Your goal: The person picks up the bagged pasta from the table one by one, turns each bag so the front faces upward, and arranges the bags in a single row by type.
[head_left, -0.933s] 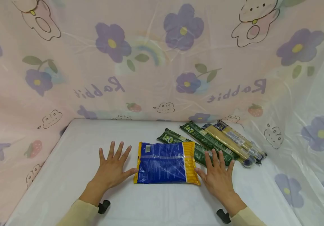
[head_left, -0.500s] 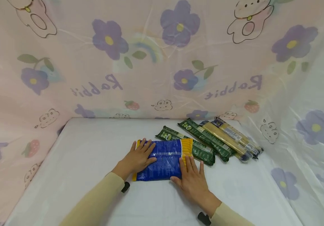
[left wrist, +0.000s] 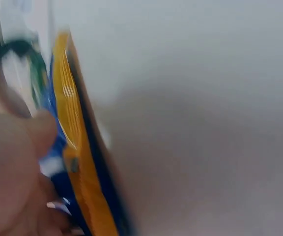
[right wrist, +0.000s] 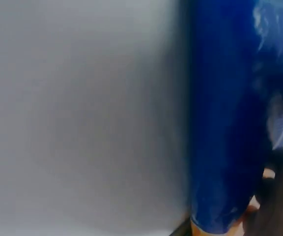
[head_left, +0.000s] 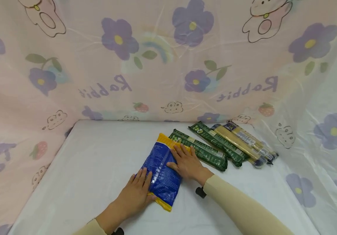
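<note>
In the lower centre, the left hand (head_left: 136, 192) and right hand (head_left: 187, 164) rest, fingers extended, on opposite sides of a slanted blue-and-yellow packet (head_left: 161, 169).

The head view is fairly bright and clear, with soft shadows on the white table (head_left: 103, 147) and small shiny spots on the blue bag (head_left: 163, 179). The left wrist view is blurry, and a green pack (left wrist: 37, 73) there is all smeared. The right wrist view is dimmer and fuzzy, with a big gray shadow beside the bag.
</note>
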Available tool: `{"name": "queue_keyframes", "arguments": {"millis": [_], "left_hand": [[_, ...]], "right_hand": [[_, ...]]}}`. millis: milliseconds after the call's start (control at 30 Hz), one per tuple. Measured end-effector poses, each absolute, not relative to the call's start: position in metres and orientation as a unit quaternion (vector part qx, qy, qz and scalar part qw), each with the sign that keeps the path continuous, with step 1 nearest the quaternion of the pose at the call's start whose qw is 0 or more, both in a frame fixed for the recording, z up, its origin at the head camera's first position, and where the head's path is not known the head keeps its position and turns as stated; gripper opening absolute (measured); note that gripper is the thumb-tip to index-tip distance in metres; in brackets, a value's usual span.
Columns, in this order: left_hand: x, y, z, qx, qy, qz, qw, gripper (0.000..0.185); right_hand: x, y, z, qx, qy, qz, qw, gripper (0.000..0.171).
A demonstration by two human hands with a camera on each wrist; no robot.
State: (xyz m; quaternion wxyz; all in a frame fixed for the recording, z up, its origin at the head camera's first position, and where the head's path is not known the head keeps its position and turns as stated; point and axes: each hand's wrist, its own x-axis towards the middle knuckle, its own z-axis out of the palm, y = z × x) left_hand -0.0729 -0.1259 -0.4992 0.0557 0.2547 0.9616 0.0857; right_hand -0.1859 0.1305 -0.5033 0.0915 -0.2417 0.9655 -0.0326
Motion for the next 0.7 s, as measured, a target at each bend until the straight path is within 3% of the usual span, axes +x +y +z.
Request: {"name": "queue_keyframes", "arguments": {"millis": [233,333,533,700], "left_hand": [[-0.052,-0.092,-0.488,0.243,0.969,0.037,-0.003,0.062],[-0.057,-0.088,-0.491,0.224,0.972,0.051,-0.04,0.062],[-0.074,-0.094,-0.505,0.244,0.965,0.085,0.036,0.081],[-0.082,-0.098,-0.495,0.26,0.957,0.081,0.096,0.074]], "right_hand": [[-0.217,0.097,-0.496,-0.274,0.954,-0.013,0.122,0.072],[-0.225,0.087,-0.492,-0.296,0.946,-0.003,0.134,0.071],[-0.233,0.077,-0.495,-0.31,0.942,0.033,0.122,0.07],[-0.215,0.088,-0.496,-0.291,0.952,0.015,0.087,0.067]]}}
